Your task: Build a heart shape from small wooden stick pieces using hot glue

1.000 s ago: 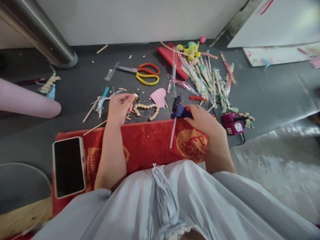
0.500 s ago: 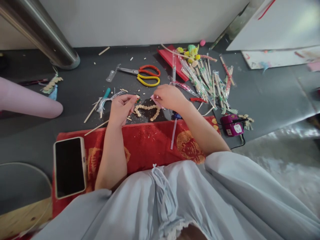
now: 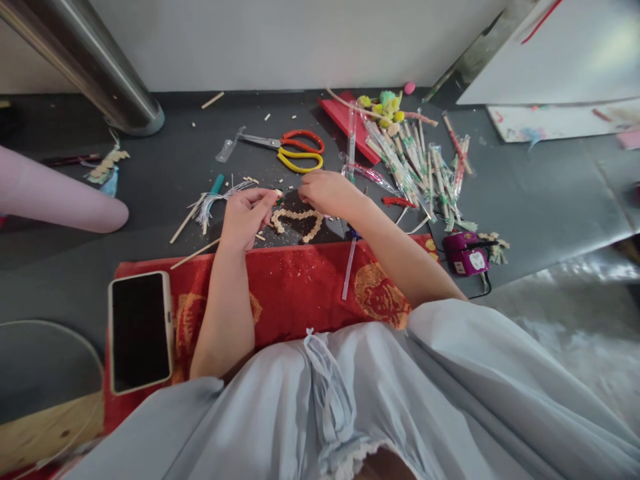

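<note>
My left hand (image 3: 244, 217) rests on the dark floor mat and pinches a small green-and-red piece (image 3: 277, 196) between thumb and fingertips. My right hand (image 3: 327, 192) is curled palm-down just right of it, its fingertips nearly meeting the left hand's. The pink paper heart that lay there is hidden under it, so I cannot tell what it holds. Between and below the hands lies a heart outline made of small wooden bits (image 3: 295, 223). A blue glue gun (image 3: 354, 233) peeks out under my right forearm, with a clear glue stick (image 3: 348, 267) on the red cloth (image 3: 285, 287).
A phone (image 3: 141, 331) lies on the cloth's left end. Orange and yellow scissors (image 3: 296, 149), a red card (image 3: 345, 120), a pile of wrapped sticks (image 3: 420, 167) and a purple device (image 3: 465, 253) lie beyond. Another person's pink sleeve (image 3: 60, 200) and a metal post (image 3: 100, 73) are at the left.
My right hand left the blue glue gun and moved up-left onto the pink heart, then further left toward my left hand. The left hand has stayed in place.
</note>
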Motion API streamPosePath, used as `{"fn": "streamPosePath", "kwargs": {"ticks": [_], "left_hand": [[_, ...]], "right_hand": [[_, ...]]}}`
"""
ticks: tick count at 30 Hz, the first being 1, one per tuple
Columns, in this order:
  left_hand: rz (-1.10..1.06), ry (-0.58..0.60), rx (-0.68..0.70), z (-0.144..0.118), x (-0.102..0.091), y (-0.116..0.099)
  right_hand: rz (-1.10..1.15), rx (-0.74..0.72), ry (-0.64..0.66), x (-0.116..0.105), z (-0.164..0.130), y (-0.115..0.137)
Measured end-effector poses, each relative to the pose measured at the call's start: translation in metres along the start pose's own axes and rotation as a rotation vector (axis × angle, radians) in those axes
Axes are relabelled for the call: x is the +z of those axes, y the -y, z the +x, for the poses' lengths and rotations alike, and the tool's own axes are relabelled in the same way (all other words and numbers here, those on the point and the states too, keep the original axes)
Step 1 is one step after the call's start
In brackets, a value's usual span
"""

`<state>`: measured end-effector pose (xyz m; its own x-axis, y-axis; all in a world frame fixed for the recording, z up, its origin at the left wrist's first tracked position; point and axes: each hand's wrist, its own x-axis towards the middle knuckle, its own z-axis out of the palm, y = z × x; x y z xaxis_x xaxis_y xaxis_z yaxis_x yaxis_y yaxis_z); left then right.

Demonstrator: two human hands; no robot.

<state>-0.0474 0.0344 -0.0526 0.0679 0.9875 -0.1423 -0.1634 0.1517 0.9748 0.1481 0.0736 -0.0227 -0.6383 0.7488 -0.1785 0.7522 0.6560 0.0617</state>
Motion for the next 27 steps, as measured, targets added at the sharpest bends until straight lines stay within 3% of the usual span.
{"fn": "streamPosePath", "kwargs": {"ticks": [10,16,20,27], "left_hand": [[-0.028,-0.004,-0.015,-0.001,0.001,-0.002],[-0.073,0.025,0.0,-0.003,0.002,-0.003],[-0.132,0.033,0.027,-0.003,0.003,-0.002],[-0.182,0.038,0.099,-0.001,0.003,0.001]], "right_hand": [[0.113,-0.073,-0.031,0.009,0.008,-0.01],[0.697,0.004,-0.341,0.004,-0.001,-0.011],[1.046,-0.027,-0.457,0.003,-0.009,0.0],[1.22,-0.181,-0.631,0.015,-0.006,0.012]]}}
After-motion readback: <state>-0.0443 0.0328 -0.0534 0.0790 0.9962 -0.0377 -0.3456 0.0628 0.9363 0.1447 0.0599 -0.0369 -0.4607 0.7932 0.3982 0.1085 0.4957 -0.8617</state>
